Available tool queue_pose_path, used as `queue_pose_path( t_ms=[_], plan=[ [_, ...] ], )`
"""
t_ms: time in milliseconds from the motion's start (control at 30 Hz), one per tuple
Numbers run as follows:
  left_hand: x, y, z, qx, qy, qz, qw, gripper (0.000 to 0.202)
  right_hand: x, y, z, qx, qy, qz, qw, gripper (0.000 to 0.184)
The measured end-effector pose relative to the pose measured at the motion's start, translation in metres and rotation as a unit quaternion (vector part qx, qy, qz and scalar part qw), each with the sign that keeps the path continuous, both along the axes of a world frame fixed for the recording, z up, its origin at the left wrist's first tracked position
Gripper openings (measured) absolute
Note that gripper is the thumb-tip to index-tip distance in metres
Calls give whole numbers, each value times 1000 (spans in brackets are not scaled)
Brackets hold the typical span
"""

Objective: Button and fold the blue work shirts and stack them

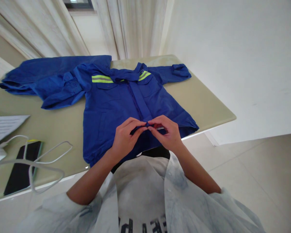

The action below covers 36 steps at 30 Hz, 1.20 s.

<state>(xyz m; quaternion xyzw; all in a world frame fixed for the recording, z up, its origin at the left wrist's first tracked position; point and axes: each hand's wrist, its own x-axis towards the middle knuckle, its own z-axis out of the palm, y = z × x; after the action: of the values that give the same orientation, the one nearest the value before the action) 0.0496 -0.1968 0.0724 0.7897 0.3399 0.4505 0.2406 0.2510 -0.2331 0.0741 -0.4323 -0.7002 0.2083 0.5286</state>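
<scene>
A blue work jacket (106,106) with yellow-and-grey reflective strips across the chest lies front up on the table, collar away from me. Its front zipper (135,100) runs down the middle toward my hands. At the bottom hem, my left hand (129,132) pinches the jacket's front edge between thumb and fingers. My right hand (166,131) pinches the same spot from the other side, fingertips almost touching the left ones. What exactly sits between the fingertips is too small to make out; dark blue cloth shows there.
Folded blue cloth (58,68) lies at the back left, beside the jacket's sleeve. On the left of the table (208,106) are a printed paper (7,126), a black phone (21,168) and a looping white cable (48,170). A white wall (244,64) stands to the right.
</scene>
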Motion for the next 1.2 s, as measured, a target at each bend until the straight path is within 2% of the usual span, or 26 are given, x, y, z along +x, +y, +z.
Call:
queue_pose_path(
  t_ms=[100,233,267,400,500,567,600,667,733,800,867,967,1200],
  plan=[
    [-2,0,2,-2,8,1,1000,6,1,1,-4,-23,-4,3,1000,21],
    [-5,1,2,-24,20,-8,999,8,2,3,-8,-67,19,10,998,45],
    [-6,1,1,-27,20,-10,999,8,2,3,-8,-67,18,16,997,43],
    [-6,1,2,-62,11,-1,998,11,0,3,-7,-32,-1,18,999,14],
    [-7,0,6,-141,-22,0,990,36,-4,2,-7,-17,-14,-6,1000,9],
    [-10,-2,9,-202,-48,-26,978,50,-5,1,-7,-6,-29,-22,999,8],
    [-12,-3,10,-228,-57,-43,971,50,-6,0,-7,1,-35,-28,999,8],
    [-16,-4,12,-252,-69,-68,963,38,-6,-1,-5,14,-47,-35,998,10],
    [-20,-5,13,-226,-63,-60,970,23,-5,-3,-2,22,-60,-32,997,11],
    [-22,-5,14,-163,-28,-29,986,15,-4,-4,1,29,-77,-24,996,11],
    [-23,-6,14,-92,21,-4,996,9,-3,-5,4,35,-102,-13,994,12],
    [-22,-6,13,-4,67,-1,998,8,-2,-6,8,44,-148,1,988,13],
    [-23,-6,13,67,106,-15,992,8,-1,-8,11,66,-203,3,977,13]
  ],
)
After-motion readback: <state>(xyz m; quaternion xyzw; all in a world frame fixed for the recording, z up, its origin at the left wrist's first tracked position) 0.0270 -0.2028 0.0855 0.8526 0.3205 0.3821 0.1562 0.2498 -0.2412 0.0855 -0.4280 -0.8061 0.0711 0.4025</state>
